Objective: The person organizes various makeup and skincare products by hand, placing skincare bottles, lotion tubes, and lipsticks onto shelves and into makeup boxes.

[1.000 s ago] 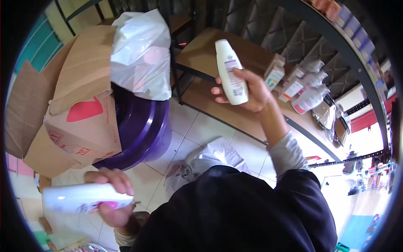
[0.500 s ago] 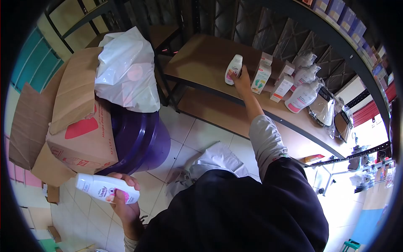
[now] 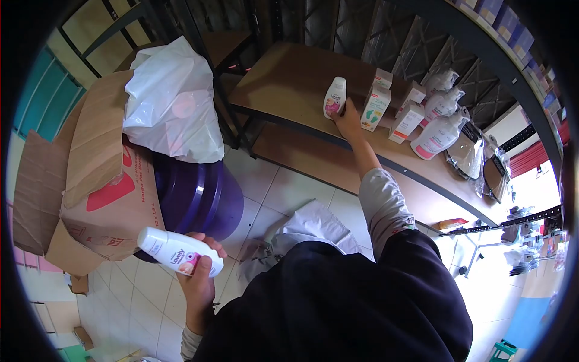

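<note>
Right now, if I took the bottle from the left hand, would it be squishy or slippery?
Probably stiff: the left hand isn't visibly denting the bottle. Its smooth surface could be slippery too.

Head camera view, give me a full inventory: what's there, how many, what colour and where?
Handheld bottles: two, white with pink labels, one per hand
Upright cartons: four, white with green or orange, shelf's middle
Pump bottles: three, white and pink, right of cartons
Wrapped items: two, dark and clear, shelf's right end
Shelf unit: one, brown boards, dark frame, ahead
Small boxes: several, blue, upper right
Cardboard box: one large, brown, open, left
Tub: at least one, purple, beside cardboard box
Plastic bags: white one above tub, pale one on floor
Stool: one, green, lower right
Floor: white tiles
Left hand: one, lower left
Right hand: one, at shelf
</note>
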Demonstrator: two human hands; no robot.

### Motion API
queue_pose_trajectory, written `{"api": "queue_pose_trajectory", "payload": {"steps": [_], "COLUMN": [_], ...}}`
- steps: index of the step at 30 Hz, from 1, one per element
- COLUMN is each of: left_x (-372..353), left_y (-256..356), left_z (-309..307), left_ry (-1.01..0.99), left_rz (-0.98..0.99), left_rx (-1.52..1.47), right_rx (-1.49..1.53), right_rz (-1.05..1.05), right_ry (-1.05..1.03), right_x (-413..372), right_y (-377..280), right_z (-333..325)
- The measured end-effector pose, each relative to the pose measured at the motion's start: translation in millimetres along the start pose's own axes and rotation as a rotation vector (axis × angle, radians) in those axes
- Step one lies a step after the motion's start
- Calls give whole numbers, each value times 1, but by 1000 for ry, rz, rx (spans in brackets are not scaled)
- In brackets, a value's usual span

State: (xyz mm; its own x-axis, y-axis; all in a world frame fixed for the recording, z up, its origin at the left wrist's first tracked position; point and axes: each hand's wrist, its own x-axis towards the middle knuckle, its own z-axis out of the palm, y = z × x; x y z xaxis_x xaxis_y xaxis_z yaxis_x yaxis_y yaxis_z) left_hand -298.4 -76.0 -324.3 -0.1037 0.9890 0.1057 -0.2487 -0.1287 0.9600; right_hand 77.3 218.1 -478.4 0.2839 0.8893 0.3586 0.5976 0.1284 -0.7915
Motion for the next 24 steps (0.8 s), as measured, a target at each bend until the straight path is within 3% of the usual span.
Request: {"api": "queue_pose_trajectory", "payload": {"steps": [16, 24], "left_x": [-4, -1], "left_y": [-3, -11], "left_z": [6, 5], "left_ry": [-62, -61], "left_rz": [-4, -106], "left_rx": [11, -34], "right_rx": [-54, -51], "right_rz": [7, 41], "right_ry": [19, 86], "right_x": [-7, -34], "right_y": [-8, -36], "right_z": [-6, -14]}}
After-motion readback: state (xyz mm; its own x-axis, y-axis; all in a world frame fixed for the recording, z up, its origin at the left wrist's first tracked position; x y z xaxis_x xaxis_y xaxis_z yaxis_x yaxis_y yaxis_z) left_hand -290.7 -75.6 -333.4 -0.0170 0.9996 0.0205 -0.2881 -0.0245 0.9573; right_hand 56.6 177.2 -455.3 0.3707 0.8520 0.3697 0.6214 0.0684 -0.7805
